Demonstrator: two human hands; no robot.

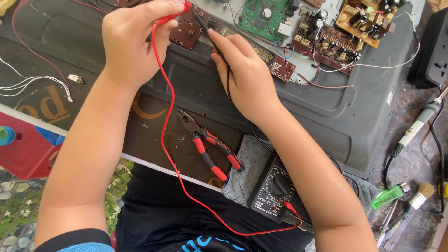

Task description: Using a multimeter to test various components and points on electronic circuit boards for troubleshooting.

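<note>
Setting: a cluttered repair bench is being viewed from above, with a dark grey back panel of an appliance lying across it.
Far left: thin white wires are being left loose on the bench, beside a small white connector.
Left hand: the left hand is being kept closed around a red probe, the fingers curled tight on its grip and its tip being pressed onto a small brown circuit board.
Red lead: a red wire is being trailed down from the probe, past the forearm, to the meter.
Pliers: red-handled pliers are lying untouched on the bench, between the two forearms.
Right hand: the right hand is being held pinched on a black probe, thumb and forefinger closed on it, its tip being set on the same brown board just beside the red one.
Meter: a black multimeter is resting on a grey cloth near the right elbow, both leads being plugged into it.
Boards: a green circuit board and brown boards are lying on the panel, above the right hand.
Far right: a soldering iron, a green lighter and a small brush are lying well apart from both hands.
</note>
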